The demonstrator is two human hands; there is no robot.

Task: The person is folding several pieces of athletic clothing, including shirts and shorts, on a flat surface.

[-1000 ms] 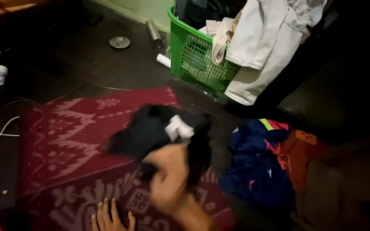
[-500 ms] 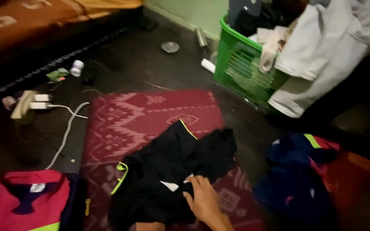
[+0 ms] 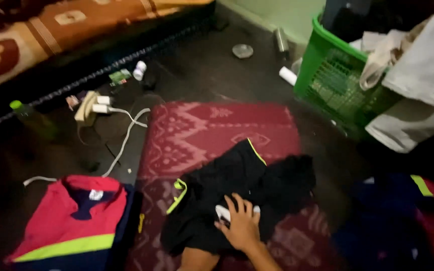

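A black garment with yellow-green trim (image 3: 227, 175) lies spread on a dark red patterned mat (image 3: 202, 125). My right hand (image 3: 240, 226) rests flat on its lower part, fingers apart, touching a small white label (image 3: 223, 213). A bare forearm (image 3: 197, 258), probably my left, comes up from the bottom edge and meets the garment's hem; the hand itself is hidden. Left of the mat lies a folded red shirt with a yellow-green stripe and a dark collar (image 3: 61, 221).
A green laundry basket (image 3: 337, 80) draped with white clothes (image 3: 418, 75) stands at the back right. A dark blue and red clothes pile (image 3: 403, 216) lies at the right. A white cable (image 3: 126, 140), plug block (image 3: 89, 105), small jar (image 3: 139, 70) and bottle (image 3: 28, 118) sit left.
The black garment went from held up in my right hand to lying flat on the mat, with the hand now pressing on it. The view swung left, bringing the folded red shirt in.
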